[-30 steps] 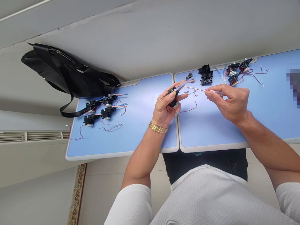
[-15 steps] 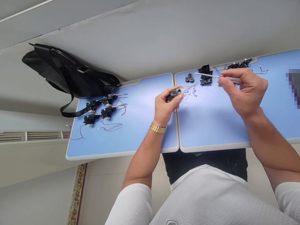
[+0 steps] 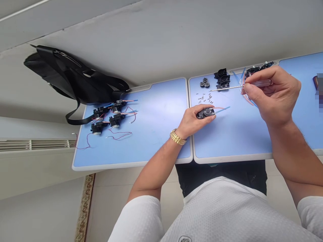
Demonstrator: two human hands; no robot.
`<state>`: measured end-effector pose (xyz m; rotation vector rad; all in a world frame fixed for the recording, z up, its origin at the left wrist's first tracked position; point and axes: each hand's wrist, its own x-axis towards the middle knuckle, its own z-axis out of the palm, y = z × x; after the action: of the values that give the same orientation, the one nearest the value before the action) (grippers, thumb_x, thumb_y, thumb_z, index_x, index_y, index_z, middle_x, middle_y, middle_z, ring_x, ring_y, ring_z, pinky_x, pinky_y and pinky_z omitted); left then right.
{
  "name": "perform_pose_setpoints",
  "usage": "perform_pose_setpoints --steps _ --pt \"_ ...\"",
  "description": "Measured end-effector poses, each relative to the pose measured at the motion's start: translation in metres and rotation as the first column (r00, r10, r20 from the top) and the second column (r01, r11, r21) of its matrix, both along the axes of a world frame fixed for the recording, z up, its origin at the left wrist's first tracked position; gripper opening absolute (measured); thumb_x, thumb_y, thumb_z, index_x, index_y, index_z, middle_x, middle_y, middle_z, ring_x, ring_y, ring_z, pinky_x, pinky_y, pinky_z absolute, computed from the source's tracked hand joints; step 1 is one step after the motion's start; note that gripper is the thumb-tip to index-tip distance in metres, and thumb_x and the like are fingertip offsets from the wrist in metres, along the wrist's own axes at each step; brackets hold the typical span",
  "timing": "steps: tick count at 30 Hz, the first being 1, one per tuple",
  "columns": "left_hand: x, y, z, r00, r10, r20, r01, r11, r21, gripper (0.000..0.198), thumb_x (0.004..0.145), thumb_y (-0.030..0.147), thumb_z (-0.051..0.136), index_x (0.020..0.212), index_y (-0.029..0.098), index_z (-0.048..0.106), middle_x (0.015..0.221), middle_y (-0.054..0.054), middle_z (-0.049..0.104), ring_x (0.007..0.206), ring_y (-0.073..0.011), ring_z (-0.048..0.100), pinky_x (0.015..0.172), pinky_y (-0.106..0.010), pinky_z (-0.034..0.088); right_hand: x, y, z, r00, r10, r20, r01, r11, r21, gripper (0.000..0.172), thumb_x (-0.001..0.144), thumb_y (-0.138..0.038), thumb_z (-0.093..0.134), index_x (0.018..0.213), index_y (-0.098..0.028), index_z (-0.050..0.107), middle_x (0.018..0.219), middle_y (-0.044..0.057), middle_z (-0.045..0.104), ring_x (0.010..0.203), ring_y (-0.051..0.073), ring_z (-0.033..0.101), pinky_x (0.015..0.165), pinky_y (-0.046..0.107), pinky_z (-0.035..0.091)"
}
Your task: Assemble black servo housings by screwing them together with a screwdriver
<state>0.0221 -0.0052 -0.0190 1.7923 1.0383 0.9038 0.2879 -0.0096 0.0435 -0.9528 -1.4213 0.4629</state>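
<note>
My left hand is closed on a small black motor part with a round metal face and thin blue and orange tubes sticking out to the right; it rests on the blue tabletop. My right hand pinches a slim screwdriver with a clear handle, its shaft pointing left above the table. Several tiny screws lie scattered just beyond the part.
A group of several black motor units with red and blue wires lies at the left of the table, beside a black bag. Black housings, round caps and more wired units sit at the far right. A radiator is at the left.
My left hand has lowered the motor part to the tabletop and shifted right. My right hand has drawn the screwdriver away to the right and farther back.
</note>
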Motion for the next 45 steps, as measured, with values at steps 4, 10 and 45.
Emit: perform_pose_setpoints --steps 4,10,45 --pt "-0.001 0.000 -0.001 0.999 0.028 0.036 -0.030 0.998 0.052 0.039 0.096 0.048 0.094 0.126 0.023 0.090 0.118 -0.008 0.090 0.102 -0.0216 0.083 0.092 -0.034 0.069 0.000 -0.004 0.004 0.998 0.025 0.065 -0.032 0.994 0.102 0.021 0.089 -0.014 0.084 0.096 -0.033 0.085 0.083 -0.002 0.080 0.066 0.020 0.073 0.056 0.039 0.059" --pt "-0.001 0.002 -0.005 0.998 0.044 0.044 -0.051 0.984 0.171 0.037 0.097 0.047 0.094 0.126 0.023 0.090 0.107 -0.007 0.088 0.094 -0.0193 0.079 0.089 -0.034 0.066 0.002 -0.010 0.009 0.965 0.089 0.248 -0.123 0.984 0.127 0.024 0.091 -0.010 0.079 0.097 -0.033 0.080 0.084 -0.003 0.080 0.061 0.020 0.066 0.054 0.042 0.052" --pt "-0.001 -0.002 -0.003 0.997 0.062 -0.045 -0.051 0.975 0.218 0.036 0.098 0.048 0.090 0.128 0.027 0.088 0.097 -0.004 0.084 0.083 -0.0187 0.071 0.080 -0.036 0.063 -0.003 -0.016 0.012 0.926 0.094 0.365 -0.093 0.995 -0.020 0.012 0.091 -0.026 0.081 0.087 -0.036 0.078 0.079 -0.005 0.082 0.064 0.022 0.075 0.056 0.041 0.062"
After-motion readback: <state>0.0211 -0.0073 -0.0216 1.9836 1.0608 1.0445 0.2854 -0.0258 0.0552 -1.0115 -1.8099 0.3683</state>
